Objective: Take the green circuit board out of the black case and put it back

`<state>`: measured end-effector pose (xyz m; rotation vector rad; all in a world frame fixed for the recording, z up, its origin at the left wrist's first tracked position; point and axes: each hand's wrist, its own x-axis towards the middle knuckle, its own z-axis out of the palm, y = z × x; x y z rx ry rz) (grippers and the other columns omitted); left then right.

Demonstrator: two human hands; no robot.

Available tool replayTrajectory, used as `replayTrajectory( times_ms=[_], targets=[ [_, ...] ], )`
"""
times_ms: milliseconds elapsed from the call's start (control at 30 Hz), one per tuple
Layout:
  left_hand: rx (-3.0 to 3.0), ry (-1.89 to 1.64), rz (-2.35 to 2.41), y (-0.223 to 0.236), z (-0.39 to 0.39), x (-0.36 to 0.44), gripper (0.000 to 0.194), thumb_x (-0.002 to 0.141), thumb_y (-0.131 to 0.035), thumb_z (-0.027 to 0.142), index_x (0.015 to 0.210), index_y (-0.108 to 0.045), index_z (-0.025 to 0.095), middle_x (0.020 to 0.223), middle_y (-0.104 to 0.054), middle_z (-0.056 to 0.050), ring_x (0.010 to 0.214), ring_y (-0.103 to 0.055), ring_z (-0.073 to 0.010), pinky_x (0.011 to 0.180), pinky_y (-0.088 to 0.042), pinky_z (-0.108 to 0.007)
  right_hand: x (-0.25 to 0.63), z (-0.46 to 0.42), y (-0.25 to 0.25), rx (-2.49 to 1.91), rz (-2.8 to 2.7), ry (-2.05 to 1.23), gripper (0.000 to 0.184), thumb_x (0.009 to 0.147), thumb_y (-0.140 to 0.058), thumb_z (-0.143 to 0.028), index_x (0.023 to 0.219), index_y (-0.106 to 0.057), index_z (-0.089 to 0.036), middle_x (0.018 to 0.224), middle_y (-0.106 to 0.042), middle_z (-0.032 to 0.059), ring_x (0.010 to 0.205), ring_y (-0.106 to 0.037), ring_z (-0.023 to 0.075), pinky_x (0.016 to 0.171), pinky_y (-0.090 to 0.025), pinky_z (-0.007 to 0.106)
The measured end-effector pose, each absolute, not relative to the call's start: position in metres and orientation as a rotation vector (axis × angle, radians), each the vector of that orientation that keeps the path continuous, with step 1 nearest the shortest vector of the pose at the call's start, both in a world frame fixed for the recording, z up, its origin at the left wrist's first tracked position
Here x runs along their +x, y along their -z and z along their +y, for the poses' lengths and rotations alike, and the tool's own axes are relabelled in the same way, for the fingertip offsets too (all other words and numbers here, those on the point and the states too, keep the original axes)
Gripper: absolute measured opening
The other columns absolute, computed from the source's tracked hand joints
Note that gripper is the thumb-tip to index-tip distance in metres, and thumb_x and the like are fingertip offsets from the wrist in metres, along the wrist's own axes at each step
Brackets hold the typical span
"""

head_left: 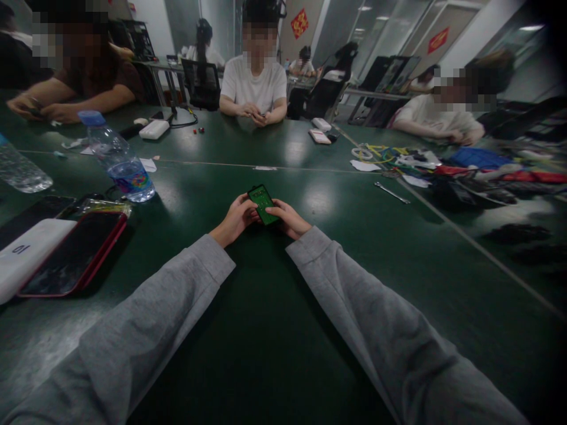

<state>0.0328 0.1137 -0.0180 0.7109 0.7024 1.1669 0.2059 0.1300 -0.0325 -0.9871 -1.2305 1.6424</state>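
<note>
A small green circuit board is held just above the dark green table, tilted with its far end raised. My left hand grips its left edge with curled fingers. My right hand pinches its right edge from the other side. Both arms reach forward in grey sleeves.
A water bottle, a red-cased phone and a white power bank lie at the left. A wrench, cables and bags clutter the right. Other people sit along the far edge of the table.
</note>
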Motion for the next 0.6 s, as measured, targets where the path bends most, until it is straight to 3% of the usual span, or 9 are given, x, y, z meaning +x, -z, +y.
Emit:
replayTrajectory(
  times_ms=[233, 400, 600],
  targets=[
    [0.671, -1.179, 0.696, 0.011, 0.112, 0.034, 0.036, 0.069, -0.074, 0.017, 0.098, -0.053, 0.02, 0.073, -0.06, 0.004, 0.059, -0.054, -0.01, 0.06, -0.044, -0.025, 0.204, 0.128, 0.031, -0.981, -1.213, -1.645, 0.039, 0.072, -0.081, -0.032, 0.104, -0.062, -0.021, 0.099, -0.074, 0.0034, 0.089, -0.073, 0.0199, 0.089, -0.061, 0.038],
    [0.664, -1.184, 0.722, 0.012, 0.112, 0.035, 0.035, 0.07, -0.077, 0.019, 0.095, -0.052, 0.02, 0.072, -0.059, 0.004, 0.06, -0.054, -0.0099, 0.06, -0.042, -0.025, 0.206, 0.127, 0.03, -0.966, -1.227, -1.666, 0.046, 0.068, -0.086, -0.035, 0.106, -0.062, -0.022, 0.099, -0.074, 0.0029, 0.089, -0.073, 0.0195, 0.093, -0.06, 0.039],
    [0.671, -1.187, 0.708, 0.014, 0.113, 0.035, 0.032, 0.072, -0.079, 0.021, 0.095, -0.056, 0.019, 0.074, -0.06, 0.003, 0.06, -0.054, -0.0091, 0.059, -0.042, -0.024, 0.207, 0.122, 0.021, -0.918, -1.251, -1.726, 0.05, 0.074, -0.076, -0.063, 0.102, -0.065, -0.023, 0.102, -0.076, 0.0063, 0.103, -0.071, 0.0244, 0.095, -0.059, 0.042]
  ],
)
